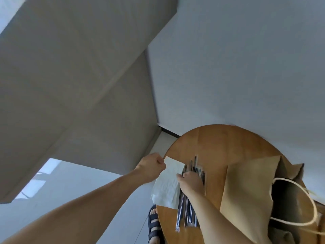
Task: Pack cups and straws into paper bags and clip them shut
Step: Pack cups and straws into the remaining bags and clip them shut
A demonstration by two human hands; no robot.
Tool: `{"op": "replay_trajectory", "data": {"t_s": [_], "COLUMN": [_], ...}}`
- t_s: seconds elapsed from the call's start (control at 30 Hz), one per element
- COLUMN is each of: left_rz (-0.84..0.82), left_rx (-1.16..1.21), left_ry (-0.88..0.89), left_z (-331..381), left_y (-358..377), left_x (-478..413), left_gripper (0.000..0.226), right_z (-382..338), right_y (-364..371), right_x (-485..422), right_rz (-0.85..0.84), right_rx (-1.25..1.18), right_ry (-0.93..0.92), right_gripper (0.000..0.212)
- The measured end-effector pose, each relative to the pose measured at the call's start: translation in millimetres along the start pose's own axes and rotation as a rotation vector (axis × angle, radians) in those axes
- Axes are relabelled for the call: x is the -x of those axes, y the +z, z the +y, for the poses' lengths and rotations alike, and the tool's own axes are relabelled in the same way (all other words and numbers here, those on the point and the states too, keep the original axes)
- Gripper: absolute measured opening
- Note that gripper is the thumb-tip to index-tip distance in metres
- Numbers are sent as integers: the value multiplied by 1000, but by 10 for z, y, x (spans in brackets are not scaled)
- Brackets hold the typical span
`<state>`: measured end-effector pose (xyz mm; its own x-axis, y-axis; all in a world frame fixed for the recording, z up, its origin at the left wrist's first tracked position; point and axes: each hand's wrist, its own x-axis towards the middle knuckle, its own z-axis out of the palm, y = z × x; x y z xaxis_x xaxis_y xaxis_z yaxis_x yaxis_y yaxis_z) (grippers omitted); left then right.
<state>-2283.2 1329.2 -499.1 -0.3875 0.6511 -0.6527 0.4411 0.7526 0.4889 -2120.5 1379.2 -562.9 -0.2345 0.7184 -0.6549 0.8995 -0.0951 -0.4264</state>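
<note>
A round wooden table [216, 143] fills the lower right. On its left part lies a stack of white paper napkins [167, 189], partly over the edge. My left hand [153, 164] pinches the far corner of the top napkin. My right hand [190, 182] rests on the napkins' right edge, fingers curled over a pile of wrapped black straws [186, 215]. To the right stands an open brown paper bag [246, 194] with white cord handles [299, 221]. No cups or clips show.
White walls and a grey panel rise behind the table. Below the table's left edge a foot in a dark sandal [153, 224] stands on the floor. A second brown bag edge [299, 169] shows behind the first.
</note>
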Motion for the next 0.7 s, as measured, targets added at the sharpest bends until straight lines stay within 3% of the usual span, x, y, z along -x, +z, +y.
{"op": "replay_trajectory", "data": {"t_s": [0.33, 0.5, 0.7], "left_rz": [-18, -12, -11], "left_rx": [84, 86, 101], "left_ry": [-14, -16, -26], "left_z": [-172, -209, -167], "left_y": [107, 120, 106], "left_x": [-142, -130, -107], "left_gripper": [16, 10, 24], "right_z": [62, 53, 60], "right_y": [239, 239, 138], "right_x": [-340, -331, -186], "right_rz": [60, 115, 190], "right_rx": [-60, -24, -39], "right_ry": [90, 59, -29], "right_gripper": [31, 23, 24]}}
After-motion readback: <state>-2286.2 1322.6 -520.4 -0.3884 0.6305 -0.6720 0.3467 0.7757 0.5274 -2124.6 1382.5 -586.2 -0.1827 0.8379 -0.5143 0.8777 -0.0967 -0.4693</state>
